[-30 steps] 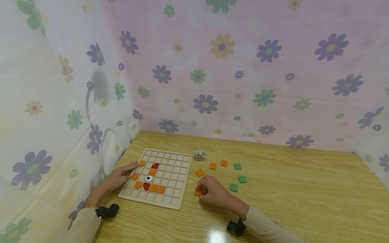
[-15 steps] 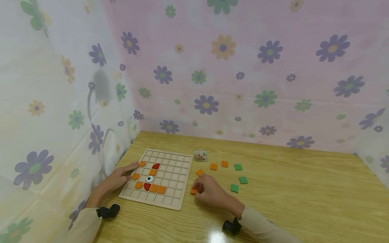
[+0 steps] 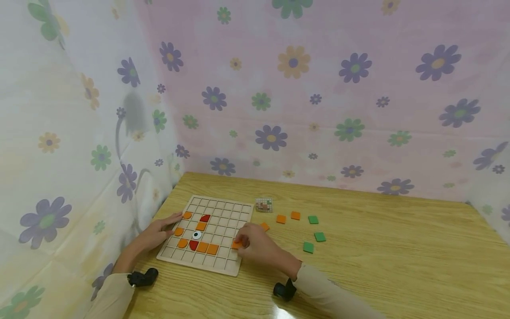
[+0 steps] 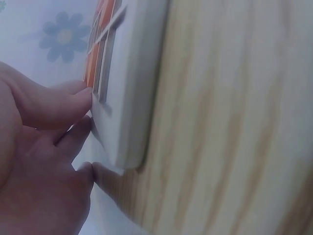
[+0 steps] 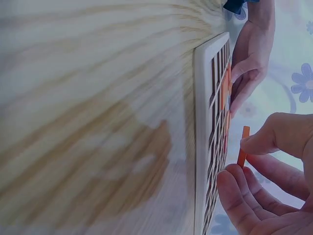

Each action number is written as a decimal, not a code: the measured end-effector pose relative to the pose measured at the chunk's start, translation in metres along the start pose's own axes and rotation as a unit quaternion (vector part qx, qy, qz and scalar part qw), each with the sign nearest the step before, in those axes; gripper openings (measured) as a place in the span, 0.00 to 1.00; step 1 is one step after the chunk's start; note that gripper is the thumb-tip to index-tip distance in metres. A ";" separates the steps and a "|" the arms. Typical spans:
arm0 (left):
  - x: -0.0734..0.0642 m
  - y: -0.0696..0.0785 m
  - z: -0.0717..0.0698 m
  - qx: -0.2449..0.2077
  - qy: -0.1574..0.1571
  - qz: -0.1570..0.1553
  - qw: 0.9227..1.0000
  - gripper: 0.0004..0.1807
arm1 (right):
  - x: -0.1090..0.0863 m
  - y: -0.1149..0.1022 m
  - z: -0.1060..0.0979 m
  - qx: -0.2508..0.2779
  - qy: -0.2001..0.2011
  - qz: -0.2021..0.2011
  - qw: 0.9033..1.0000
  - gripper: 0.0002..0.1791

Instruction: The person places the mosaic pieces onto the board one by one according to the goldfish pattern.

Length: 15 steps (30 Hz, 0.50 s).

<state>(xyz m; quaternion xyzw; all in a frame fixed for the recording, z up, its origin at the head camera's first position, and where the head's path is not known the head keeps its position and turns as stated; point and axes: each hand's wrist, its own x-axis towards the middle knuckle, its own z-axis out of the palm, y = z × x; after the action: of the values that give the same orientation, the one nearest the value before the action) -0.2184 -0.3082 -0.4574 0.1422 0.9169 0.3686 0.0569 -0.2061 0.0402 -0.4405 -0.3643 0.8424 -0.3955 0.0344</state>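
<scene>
Floral cloth (image 3: 318,117), pink at the back and paler at the left, hung in faint creases behind a table (image 3: 378,257) with streaky, yellowish wood grain and a glossy patch of light near its front. On it lay a flat board (image 3: 229,230) of pale, smooth material, scored by thin dark lines into square cells, its corner softly rounded.

The right hand (image 3: 256,246) pinched a thin, flat-faced orange tile (image 3: 237,245) between thumb and fingertips. That tile was over the board's right side, apart from its surface; the right wrist view showed its slim, straight edge. The left hand (image 3: 156,232) rested at the opposite edge, thumb and fingers spread apart, tips touching the rim.

Among the cells sat rounded orange pieces (image 3: 187,215), flat orange squares (image 3: 213,249), red pieces (image 3: 205,218) with one curved side, and a white disc (image 3: 197,235) with a dark eye-like centre. Beyond the right hand lay loose orange squares (image 3: 281,219), green squares (image 3: 320,237) and a small card (image 3: 264,204) printed with a grid.
</scene>
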 end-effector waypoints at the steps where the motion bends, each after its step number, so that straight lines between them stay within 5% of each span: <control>1: 0.000 0.000 0.000 0.000 0.001 0.000 1.000 0.29 | 0.003 -0.002 0.002 0.002 0.001 -0.001 1.000 0.08; 15: 0.000 0.001 -0.001 -0.013 -0.003 -0.001 1.000 0.29 | 0.040 -0.010 0.024 -0.004 -0.010 -0.004 1.000 0.07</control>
<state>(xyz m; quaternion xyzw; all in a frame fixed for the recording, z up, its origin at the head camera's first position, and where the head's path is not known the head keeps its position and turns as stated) -0.2181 -0.3084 -0.4564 0.1414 0.9122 0.3797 0.0614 -0.2210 -0.0055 -0.4408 -0.3716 0.8422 -0.3887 0.0393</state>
